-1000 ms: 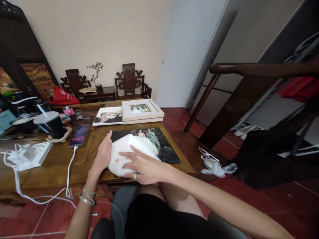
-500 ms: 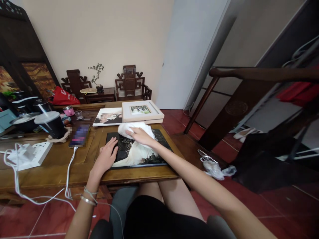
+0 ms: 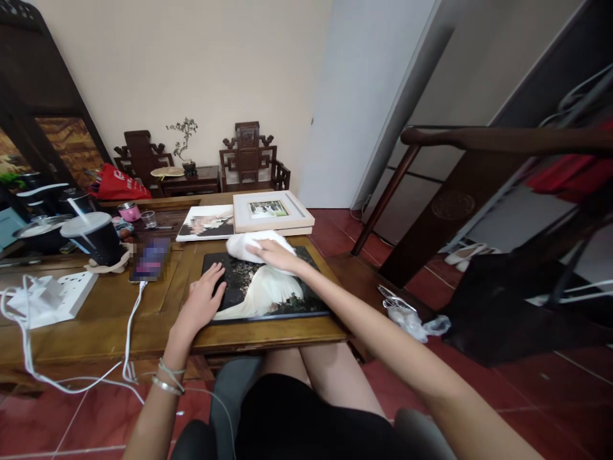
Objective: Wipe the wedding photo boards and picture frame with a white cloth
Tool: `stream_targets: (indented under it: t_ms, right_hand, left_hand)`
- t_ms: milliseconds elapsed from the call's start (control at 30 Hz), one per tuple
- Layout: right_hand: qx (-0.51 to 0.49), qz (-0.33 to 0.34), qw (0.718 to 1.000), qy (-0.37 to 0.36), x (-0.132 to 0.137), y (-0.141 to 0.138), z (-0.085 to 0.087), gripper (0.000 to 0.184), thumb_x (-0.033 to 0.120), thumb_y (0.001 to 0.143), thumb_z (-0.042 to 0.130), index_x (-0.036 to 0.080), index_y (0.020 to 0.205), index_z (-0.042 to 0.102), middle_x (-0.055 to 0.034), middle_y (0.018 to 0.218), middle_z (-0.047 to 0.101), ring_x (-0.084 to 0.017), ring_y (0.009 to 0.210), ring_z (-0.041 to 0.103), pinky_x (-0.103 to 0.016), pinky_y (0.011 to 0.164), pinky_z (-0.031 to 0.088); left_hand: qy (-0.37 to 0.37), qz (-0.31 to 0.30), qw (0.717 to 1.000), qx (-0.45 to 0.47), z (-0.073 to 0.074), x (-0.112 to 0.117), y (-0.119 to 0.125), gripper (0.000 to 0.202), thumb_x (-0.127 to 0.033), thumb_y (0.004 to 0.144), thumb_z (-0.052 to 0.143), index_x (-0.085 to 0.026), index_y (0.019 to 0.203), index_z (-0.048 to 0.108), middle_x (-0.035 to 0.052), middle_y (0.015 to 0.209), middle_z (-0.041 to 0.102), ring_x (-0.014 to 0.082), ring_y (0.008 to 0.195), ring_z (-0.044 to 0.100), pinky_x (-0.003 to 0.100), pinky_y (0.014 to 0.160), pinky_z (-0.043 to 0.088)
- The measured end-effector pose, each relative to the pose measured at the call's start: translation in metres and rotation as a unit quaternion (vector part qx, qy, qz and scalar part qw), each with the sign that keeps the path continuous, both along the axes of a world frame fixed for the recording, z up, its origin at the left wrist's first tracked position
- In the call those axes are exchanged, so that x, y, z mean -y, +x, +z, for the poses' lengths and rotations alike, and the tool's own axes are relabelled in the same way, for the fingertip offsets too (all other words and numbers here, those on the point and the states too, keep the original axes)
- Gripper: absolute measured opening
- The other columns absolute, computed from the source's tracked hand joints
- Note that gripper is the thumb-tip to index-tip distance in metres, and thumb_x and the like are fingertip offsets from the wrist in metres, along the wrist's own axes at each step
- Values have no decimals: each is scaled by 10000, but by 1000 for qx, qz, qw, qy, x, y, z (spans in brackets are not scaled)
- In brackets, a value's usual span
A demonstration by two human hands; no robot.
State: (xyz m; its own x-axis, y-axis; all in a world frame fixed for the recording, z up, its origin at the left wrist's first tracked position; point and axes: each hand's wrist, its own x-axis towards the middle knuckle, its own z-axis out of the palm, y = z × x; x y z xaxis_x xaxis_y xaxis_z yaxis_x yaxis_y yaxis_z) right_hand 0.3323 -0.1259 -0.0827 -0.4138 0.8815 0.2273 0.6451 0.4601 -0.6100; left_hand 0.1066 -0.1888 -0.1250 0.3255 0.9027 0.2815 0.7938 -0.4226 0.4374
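Observation:
A dark photo panel (image 3: 272, 297) with a flowing white shape in its picture lies flat at the front edge of the wooden table (image 3: 158, 332). My left hand (image 3: 205, 294) rests on the panel's left edge, fingers stretched out. Over the panel's far side, my right hand (image 3: 275, 253) presses on a bunched white cloth (image 3: 239, 248). The cloth covers part of the panel's top edge. Just beyond it lie a white-bordered photo print (image 3: 204, 225) and a pale picture frame (image 3: 292, 220) stacked on another flat piece.
To the left stand a dark cup with a straw (image 3: 93, 239), a charging phone (image 3: 151, 260) and a white power strip (image 3: 79, 300) with loose cables. A wooden chair (image 3: 440, 204) is at the right, with scissors (image 3: 395, 299) and a plastic bag (image 3: 412, 322) on its seat.
My right hand and the cloth have shifted slightly up and left in the view. My left hand stays on the panel's left edge. The whole view has moved a little.

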Motion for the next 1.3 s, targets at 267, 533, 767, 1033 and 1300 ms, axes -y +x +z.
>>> stream_targets:
  t_ms: [267,533,767,1033,1300]
  right_hand:
    - [47,-63,997,13,26,66,-7,444,489,947,335,175,985,647,-112,1154,660,-326,1176,511,-516,1082,213]
    - [110,58,992,-2,153,66,7,377,431,966,325,209,955,629,-91,1354,541,-308,1335,370,-503,1110,207]
    - [108,51,993,-16,122,76,6,399,486,952,325,222,864,611,-80,1074,675,-326,1205,498,-473,1050,308]
    - [48,11,998,31,6,85,-2,417,488,947,344,180,927,624,-99,1063,673,-287,1008,579,-414,909,411]
    - [139,37,988,65,84,74,-4,376,393,963,332,174,940,637,-132,1063,677,-326,1141,549,-511,1071,256]
  left_hand:
    - [-5,11,1000,-3,2,1,1,417,-293,933,362,-152,1294,515,116,1461,430,205,1396,325,458,1116,302]
    - [-1,10,1000,3,0,0,1,409,-300,933,355,-167,1283,519,111,1465,425,205,1393,331,473,1111,301]
    - [5,6,1000,1,-1,0,0,409,-307,930,362,-169,1278,527,112,1455,439,205,1386,344,460,1116,297]
    - [-2,8,1000,-3,1,0,0,409,-296,931,360,-174,1287,521,105,1468,422,209,1389,339,464,1114,301]
    - [-2,11,1000,4,1,1,1,407,-294,932,360,-188,1292,518,97,1466,427,206,1392,332,452,1118,294]
